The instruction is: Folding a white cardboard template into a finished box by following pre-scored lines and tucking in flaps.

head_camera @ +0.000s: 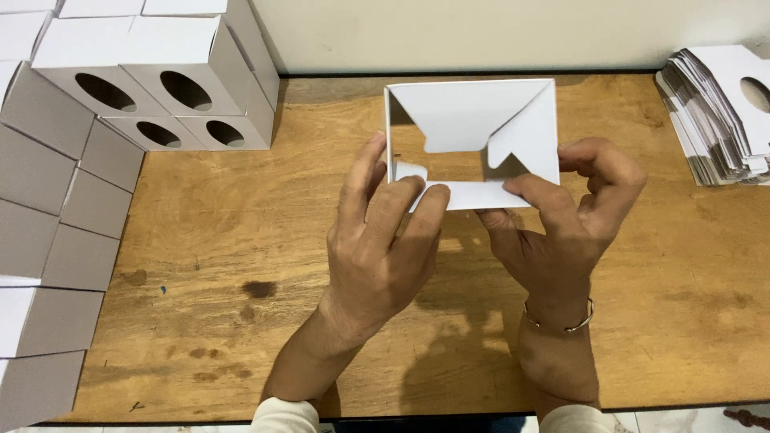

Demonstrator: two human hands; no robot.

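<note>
Bare wooden table [241,265] gives room betw. assembled boxes [168,88] at left edge & flat blanks stack [722,120] at right; mid-table, left hand [381,240] & right hand [573,216] pinch the half-folded white carton [481,128], fingers closed on its bottom flaps.

Place: small packing workshop.
Evidence: worn wooden table [241,240]; assembled white boxes [152,72] stacked left; pile of flat blanks [722,120] right; plain wall [481,32] behind.

We see folded boxes [152,88] stacked at ten o'clock on the bench [241,240], flat blanks [718,112] at two o'clock, half-folded box [473,136] centre between both.
</note>
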